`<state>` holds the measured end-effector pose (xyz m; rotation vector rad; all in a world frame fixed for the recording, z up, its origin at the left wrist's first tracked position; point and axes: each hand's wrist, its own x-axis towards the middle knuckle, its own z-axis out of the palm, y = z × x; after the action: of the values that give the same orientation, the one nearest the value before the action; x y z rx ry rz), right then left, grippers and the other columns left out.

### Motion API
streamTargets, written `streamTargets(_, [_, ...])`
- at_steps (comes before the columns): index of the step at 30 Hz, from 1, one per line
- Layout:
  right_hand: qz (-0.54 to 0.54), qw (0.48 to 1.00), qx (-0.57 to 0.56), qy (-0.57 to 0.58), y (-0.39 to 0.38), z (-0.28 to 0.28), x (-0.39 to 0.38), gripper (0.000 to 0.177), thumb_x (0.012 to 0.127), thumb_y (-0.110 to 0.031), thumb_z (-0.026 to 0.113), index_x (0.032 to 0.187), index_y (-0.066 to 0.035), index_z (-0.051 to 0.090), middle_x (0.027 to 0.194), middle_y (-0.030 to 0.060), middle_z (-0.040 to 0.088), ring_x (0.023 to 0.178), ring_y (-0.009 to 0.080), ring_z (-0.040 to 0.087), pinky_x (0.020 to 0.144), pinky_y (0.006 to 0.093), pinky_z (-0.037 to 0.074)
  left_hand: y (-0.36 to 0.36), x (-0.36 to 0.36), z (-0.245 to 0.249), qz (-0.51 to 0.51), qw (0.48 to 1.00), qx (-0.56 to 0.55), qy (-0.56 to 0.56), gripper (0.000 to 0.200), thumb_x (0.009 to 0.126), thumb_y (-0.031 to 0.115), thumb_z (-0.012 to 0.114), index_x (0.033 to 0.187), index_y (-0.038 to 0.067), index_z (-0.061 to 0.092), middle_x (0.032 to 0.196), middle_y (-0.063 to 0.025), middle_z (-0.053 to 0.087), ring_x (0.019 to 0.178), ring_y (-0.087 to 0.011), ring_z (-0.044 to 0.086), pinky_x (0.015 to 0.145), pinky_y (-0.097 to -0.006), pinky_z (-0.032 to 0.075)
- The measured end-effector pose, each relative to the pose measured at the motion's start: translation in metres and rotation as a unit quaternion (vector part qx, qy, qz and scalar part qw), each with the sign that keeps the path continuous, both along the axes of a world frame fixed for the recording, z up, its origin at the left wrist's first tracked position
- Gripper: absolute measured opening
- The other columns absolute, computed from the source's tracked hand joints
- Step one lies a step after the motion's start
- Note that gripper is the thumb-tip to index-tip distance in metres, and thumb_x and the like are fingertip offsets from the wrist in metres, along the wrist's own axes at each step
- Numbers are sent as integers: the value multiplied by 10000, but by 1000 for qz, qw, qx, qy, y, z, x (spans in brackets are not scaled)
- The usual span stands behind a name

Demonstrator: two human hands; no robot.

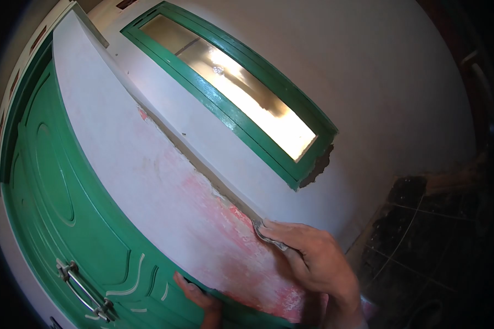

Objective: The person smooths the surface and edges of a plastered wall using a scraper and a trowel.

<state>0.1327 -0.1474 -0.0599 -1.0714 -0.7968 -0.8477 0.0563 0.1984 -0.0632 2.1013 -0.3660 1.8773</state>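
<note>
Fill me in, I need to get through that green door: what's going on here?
A person is working on the wall strip beside the green door. The right hand presses a small grey sheet, seemingly sandpaper, against the strip's chipped outer corner. The left hand rests its fingers on the door's edge lower down. Around the right hand, pink and red patches show through the strip's white coat.

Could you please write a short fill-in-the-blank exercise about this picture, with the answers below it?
The right hand presses sandpaper against the ____.
The left hand rests on the green ____.
The window frame is painted ____.
Missing words: wall, door, green.
</note>
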Motion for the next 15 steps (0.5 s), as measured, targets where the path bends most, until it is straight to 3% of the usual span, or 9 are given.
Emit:
streamTargets(2, [0, 1000, 2, 20, -7, 0, -3, 407, 937, 72, 663, 1304, -67, 773, 1298, 186, 771, 1205, 390, 742, 1057, 442, 601, -1, 0, -2, 10, 1000, -7, -4, 765, 1152, 521, 301, 1508, -141, 439, 1472, -301, 485, 1348, -422, 497, 1173, -539, 365])
streamTargets(5, [36, 988, 43, 143, -2, 10, -8, 410, 946, 68, 667, 1316, -75, 772, 1291, 187, 772, 1187, 394, 748, 1043, 439, 607, 0, 0, -3, 10, 1000, -9, -2, 765, 1150, 519, 304, 1515, -141, 432, 1476, -303, 482, 1353, -424, 495, 1177, -539, 362])
streamTargets(9, [7, 993, 37, 108, 12, 23, -9, 409, 956, 42, 679, 1336, -82, 763, 1317, 190, 759, 1222, 378, 734, 1046, 432, 608, -1, -2, -1, 21, 1000, 4, 3, 729, 1144, 493, 304, 1560, -97, 410, 1469, -234, 497, 1366, -358, 521, 1167, -488, 402])
streamTargets(11, [-37, 997, 42, 44, 27, 24, -3, 405, 958, 25, 688, 1340, -85, 760, 1326, 192, 755, 1237, 364, 729, 1054, 431, 606, 0, -2, -2, 7, 1000, -17, 5, 732, 1145, 492, 306, 1563, -100, 404, 1472, -235, 496, 1369, -360, 519, 1170, -486, 401])
streamTargets(15, [-34, 999, -6, 35, 13, 13, -10, 396, 964, 15, 676, 1342, -77, 755, 1340, 193, 748, 1254, 348, 723, 1068, 435, 601, 9, 0, -4, 12, 1000, -5, 4, 737, 1152, 487, 314, 1575, -113, 382, 1489, -245, 493, 1379, -368, 514, 1179, -488, 398])
